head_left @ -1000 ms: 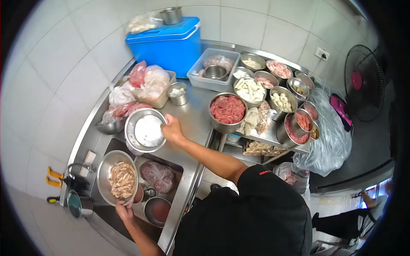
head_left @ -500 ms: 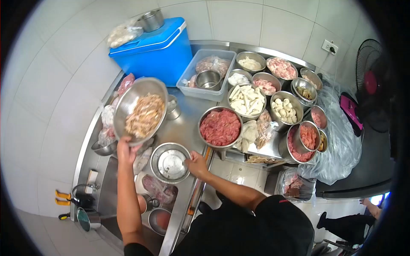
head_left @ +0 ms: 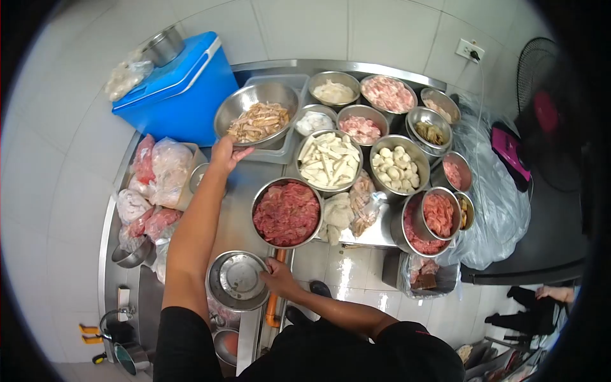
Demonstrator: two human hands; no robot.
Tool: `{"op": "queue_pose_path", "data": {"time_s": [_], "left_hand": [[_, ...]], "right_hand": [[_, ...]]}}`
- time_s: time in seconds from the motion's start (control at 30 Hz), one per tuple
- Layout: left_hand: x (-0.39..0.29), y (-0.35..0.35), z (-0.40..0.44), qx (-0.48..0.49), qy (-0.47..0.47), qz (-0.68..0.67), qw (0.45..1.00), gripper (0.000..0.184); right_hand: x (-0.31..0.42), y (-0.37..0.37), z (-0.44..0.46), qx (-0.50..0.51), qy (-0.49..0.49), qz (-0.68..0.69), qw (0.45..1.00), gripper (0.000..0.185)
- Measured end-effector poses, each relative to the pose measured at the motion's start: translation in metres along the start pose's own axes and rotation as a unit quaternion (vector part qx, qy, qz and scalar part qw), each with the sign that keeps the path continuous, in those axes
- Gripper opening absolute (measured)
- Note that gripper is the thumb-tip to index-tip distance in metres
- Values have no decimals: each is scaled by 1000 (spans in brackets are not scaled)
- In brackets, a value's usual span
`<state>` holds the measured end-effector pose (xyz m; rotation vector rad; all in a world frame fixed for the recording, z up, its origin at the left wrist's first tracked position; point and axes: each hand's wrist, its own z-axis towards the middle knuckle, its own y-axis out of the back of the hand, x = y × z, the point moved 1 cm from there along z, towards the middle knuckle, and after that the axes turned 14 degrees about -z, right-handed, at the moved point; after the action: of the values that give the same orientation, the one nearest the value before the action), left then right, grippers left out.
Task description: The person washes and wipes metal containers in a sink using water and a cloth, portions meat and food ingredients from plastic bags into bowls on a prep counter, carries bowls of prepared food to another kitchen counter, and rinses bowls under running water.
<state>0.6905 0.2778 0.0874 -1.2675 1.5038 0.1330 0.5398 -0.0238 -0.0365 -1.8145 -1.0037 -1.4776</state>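
Observation:
My left hand [head_left: 227, 155] grips the near rim of a wide steel mixing bowl [head_left: 223, 125]. Brownish cooked meat strips [head_left: 259, 121] lie in that bowl, which hangs over a clear plastic bin [head_left: 275, 153] and covers most of it. Lower down, my right hand [head_left: 278, 279] pinches the right rim of a smaller steel bowl [head_left: 219, 290]; only a little residue shows on its bottom. Between the two hands stands a pot of raw red meat [head_left: 286, 213]. Right of the mixing bowl is a bowl of white strips [head_left: 329, 159].
Several steel bowls hold pale round balls [head_left: 396, 169], raw meat [head_left: 387, 93] and other food. A blue cooler [head_left: 175, 95] stands at the back left, above bagged meat [head_left: 172, 165]. A lined bin [head_left: 439, 280] is on the floor, and a person's dark-clad legs [head_left: 528, 312] appear at far right.
My left hand has carried the mixing bowl from the left, beside the cooler, over to the plastic bin. The view has shifted. My right hand still holds the smaller bowl.

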Motion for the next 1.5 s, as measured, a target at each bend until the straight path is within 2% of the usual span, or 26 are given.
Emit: {"op": "queue_pose_path", "data": {"time_s": [0.1,0.2,0.27,0.33,0.37,0.4,0.47,0.5,0.53,0.6,0.67,0.77,0.83,0.9,0.93,1.03,1.1,1.13,1.2,1.23,1.27,1.3,1.33,1.4,1.47,1.5], "left_hand": [[14,31,34,46,69,9,997,45],[5,14,-9,-54,61,73,994,56],[-6,28,-32,-65,76,78,992,67],[-20,45,-68,-16,-20,112,993,55],[-26,63,-97,17,-76,124,989,36],[-26,90,-127,-21,-92,110,989,36],[-35,155,-201,-28,-225,121,966,25],[-36,197,-241,-87,-253,114,957,25],[-28,242,-277,-125,-258,68,955,21],[-18,335,-340,-181,-288,11,940,18],[-2,434,-403,-378,-210,-95,897,15],[4,524,-442,-427,-193,-99,878,17],[-7,551,-437,-403,-179,-151,885,22],[-24,578,-424,-392,-178,-224,874,39],[-35,591,-416,-404,-189,-253,859,51],[-70,626,-410,-387,-188,-346,834,55],[-92,638,-423,-152,-302,-505,794,54],[-93,645,-432,-152,-304,-506,793,54],[-94,655,-454,-28,-204,-418,885,50],[-77,635,-456,-334,-205,-124,912,45],[-61,629,-465,-349,-186,99,913,42],[-42,632,-476,-350,-153,317,868,39],[-23,641,-487,-327,-191,309,872,35],[-13,648,-513,-309,-222,303,874,31],[-20,632,-537,-382,-69,439,811,26],[-19,629,-541,-403,-139,423,800,26]], "right_hand": [[2,6,0,-6,15,-52,999,19],[4,-1,0,4,26,-56,998,20],[6,-5,1,-7,15,-40,999,23],[-12,-18,6,9,-1,-60,998,20],[-7,-19,9,-6,6,-49,999,13],[-2,-26,8,-6,14,-36,999,11],[-32,-37,21,0,48,-179,983,17],[19,-39,10,9,55,-218,974,18],[46,-48,6,57,-10,-237,970,16],[15,-81,20,90,19,-82,992,11],[24,-125,21,132,41,-84,987,8],[22,-196,26,176,83,-128,972,1],[67,-242,-4,237,16,-107,965,22],[43,-289,-1,238,138,-150,950,24],[39,-307,-5,236,137,-158,949,24],[27,-354,-13,237,201,-184,932,24],[11,-379,-15,233,205,-182,933,22],[5,-391,-15,235,206,-183,932,22],[-12,-412,-17,227,152,-177,946,20],[-27,-423,-14,232,153,-176,944,20],[-44,-437,-7,251,169,-162,939,17],[-52,-451,-5,271,183,-146,934,15],[-48,-464,-7,278,186,-140,932,15],[-44,-480,-15,388,8,-20,922,15],[-57,-494,-11,417,24,-58,907,9],[-51,-498,-16,323,226,-209,895,11]]}}
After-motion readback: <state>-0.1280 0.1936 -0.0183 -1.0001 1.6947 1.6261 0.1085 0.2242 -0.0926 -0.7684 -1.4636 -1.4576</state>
